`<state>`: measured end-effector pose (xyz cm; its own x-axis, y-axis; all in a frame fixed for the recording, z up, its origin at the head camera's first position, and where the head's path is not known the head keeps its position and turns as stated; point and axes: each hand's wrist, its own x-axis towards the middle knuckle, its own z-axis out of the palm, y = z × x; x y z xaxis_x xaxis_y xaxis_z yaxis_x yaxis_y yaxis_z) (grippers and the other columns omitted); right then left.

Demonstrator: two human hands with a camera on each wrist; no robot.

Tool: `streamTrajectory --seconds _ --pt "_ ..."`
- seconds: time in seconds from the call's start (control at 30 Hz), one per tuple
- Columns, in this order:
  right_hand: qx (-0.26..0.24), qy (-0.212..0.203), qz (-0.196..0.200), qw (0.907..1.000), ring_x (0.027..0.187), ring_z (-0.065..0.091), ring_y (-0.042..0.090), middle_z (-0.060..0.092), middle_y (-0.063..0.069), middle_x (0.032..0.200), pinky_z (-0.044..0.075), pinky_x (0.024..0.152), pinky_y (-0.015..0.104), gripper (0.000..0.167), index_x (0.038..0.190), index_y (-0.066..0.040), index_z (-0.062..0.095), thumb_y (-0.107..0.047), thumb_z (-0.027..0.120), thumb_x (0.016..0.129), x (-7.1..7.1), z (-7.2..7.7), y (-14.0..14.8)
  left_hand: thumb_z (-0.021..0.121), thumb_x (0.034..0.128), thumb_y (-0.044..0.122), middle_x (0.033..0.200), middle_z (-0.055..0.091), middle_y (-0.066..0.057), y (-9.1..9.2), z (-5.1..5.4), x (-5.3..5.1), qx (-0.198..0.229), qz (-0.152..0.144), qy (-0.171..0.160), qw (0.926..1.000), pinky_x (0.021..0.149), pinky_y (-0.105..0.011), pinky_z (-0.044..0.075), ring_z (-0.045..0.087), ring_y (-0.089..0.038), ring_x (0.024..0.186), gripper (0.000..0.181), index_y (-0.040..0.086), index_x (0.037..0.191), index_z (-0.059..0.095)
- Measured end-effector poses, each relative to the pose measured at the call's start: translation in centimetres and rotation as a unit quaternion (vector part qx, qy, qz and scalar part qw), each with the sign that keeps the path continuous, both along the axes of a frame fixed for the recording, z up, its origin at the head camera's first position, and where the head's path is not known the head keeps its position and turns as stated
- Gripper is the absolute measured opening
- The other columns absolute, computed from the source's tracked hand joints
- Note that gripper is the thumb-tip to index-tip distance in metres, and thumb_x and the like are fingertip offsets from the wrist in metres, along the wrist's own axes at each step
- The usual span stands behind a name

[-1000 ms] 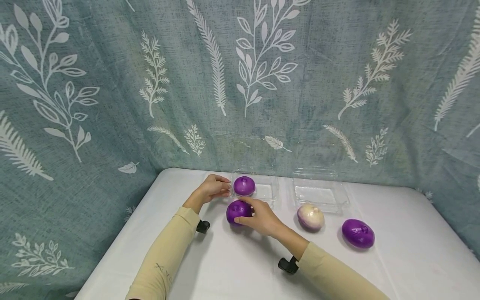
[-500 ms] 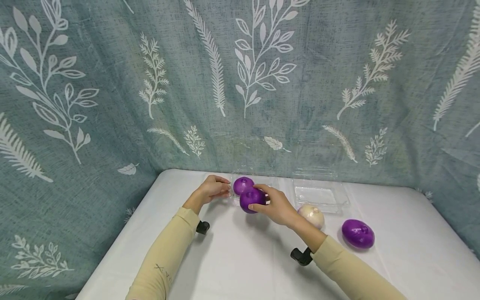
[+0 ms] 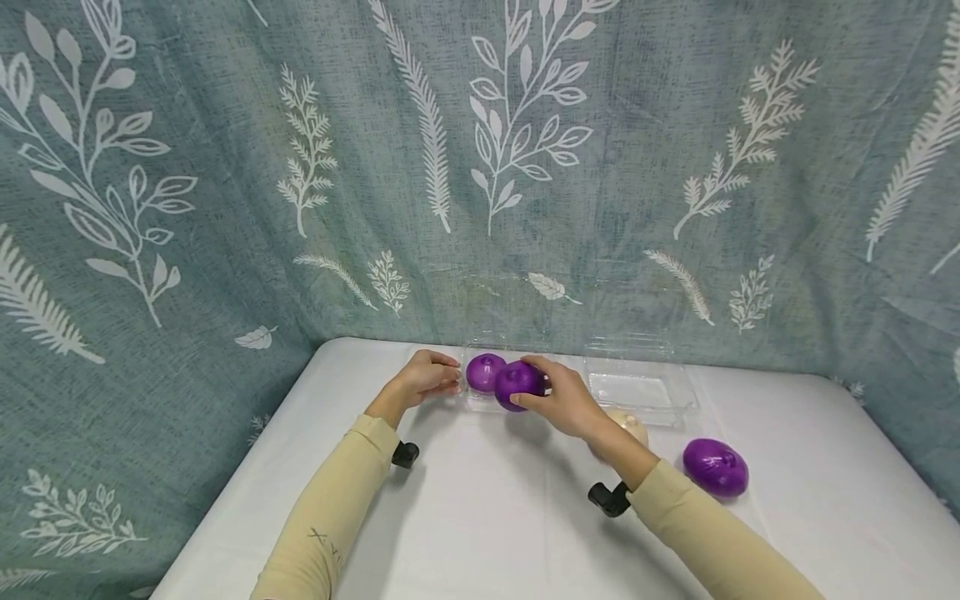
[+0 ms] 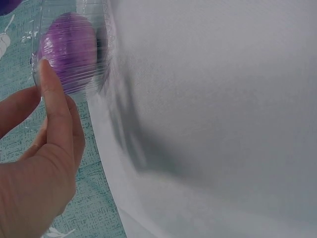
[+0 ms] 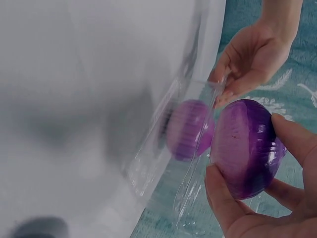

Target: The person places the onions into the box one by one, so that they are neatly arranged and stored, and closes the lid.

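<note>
My right hand [image 3: 561, 400] holds a glossy purple onion [image 3: 517, 387] between thumb and fingers. That onion is just above the front of a clear plastic clamshell box [image 5: 190, 181]. Inside the box's left part sits another purple onion [image 3: 483, 372], seen through the ribbed wall in the left wrist view. At the box's left end, my left hand [image 3: 429, 375] pinches the rim between thumb and fingers. From the head view, the held onion overlaps the one in the box. In the right wrist view, the held onion shows a paler pinkish side.
A second clear box [image 3: 630, 390] stands open to the right, against the patterned curtain [image 3: 525, 208]. In front of it is a pale onion [image 3: 630, 423], partly hidden by my right wrist. Farther right lies another purple onion [image 3: 716, 467] on the white table [image 3: 480, 533].
My right hand has lifted the purple onion off the table and carried it right and back, over the box's front. The left hand has stayed at the box's left end.
</note>
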<state>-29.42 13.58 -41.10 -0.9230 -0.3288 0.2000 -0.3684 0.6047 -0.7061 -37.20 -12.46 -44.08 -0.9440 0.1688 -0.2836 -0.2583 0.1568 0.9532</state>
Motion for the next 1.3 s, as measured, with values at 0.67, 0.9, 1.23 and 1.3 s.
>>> streamTrajectory --seconds 0.67,0.9,1.23,1.3 --pt "0.043 0.054 -0.011 0.9976 0.124 0.058 0.046 0.060 0.028 0.135 0.052 0.105 0.056 0.064 0.144 0.003 0.051 -0.017 0.080 0.090 -2.9 -0.7 0.7 0.061 0.0987 -0.003 0.110 0.062 -0.021 0.0 0.1 0.1 0.015 -0.006 0.003 0.9999 0.077 -0.027 0.064 0.064 -0.019 0.084 0.037 -0.015 0.133 0.055" --pt "0.058 0.045 -0.023 0.9970 0.125 0.056 0.045 0.059 0.028 0.135 0.052 0.105 0.056 0.066 0.147 0.002 0.049 -0.019 0.079 0.092 -3.7 -1.0 0.8 0.061 0.0984 -0.004 0.110 0.063 -0.024 0.0 0.2 0.2 0.018 -0.008 0.005 0.9998 0.075 -0.027 0.064 0.065 -0.019 0.081 0.037 -0.017 0.133 0.054" --pt "0.093 0.025 -0.043 0.9944 0.125 0.055 0.045 0.054 0.029 0.135 0.051 0.105 0.058 0.069 0.151 -0.001 0.046 -0.020 0.078 0.093 -4.3 -1.4 0.6 0.061 0.0987 -0.003 0.113 0.063 -0.025 0.0 0.2 0.2 0.011 -0.004 0.000 0.9999 0.073 -0.026 0.064 0.065 -0.021 0.086 0.037 -0.015 0.133 0.055" --pt "0.103 0.037 -0.043 0.9931 0.124 0.055 0.046 0.056 0.030 0.133 0.051 0.105 0.058 0.064 0.147 0.001 0.049 -0.019 0.077 0.093 -4.5 -1.4 0.6 0.061 0.0989 -0.002 0.113 0.063 -0.024 0.0 0.3 0.1 0.009 -0.003 -0.002 1.0000 0.073 -0.026 0.064 0.065 -0.021 0.086 0.037 -0.014 0.133 0.056"
